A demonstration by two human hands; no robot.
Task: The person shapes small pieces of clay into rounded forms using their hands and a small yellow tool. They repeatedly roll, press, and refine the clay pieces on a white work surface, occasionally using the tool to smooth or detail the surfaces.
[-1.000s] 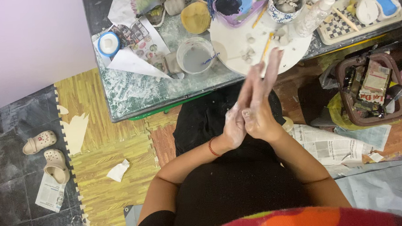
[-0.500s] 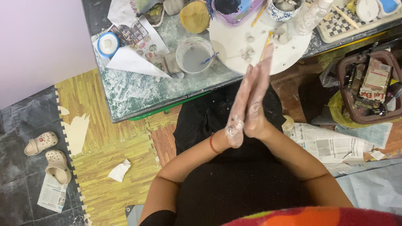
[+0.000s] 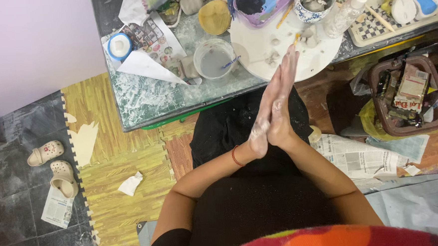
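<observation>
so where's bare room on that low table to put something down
The best free patch is the marbled table top at the front left corner, between the white paper sheet and the table edge. A smaller bare area lies on the white round board, left of the pressed-together hands. The back and right side are crowded with bowls, a palette and a checked tray.

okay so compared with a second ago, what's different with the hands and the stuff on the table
The clay-dusted left hand and right hand are still pressed palm to palm. A second ago the fingertips were offset; now they line up, pointing at the round white board, so the palms slid against each other. Whether anything lies between them cannot be seen. The clear plastic cup of grey water, the yellow bowl and the brown basket did not move.
</observation>
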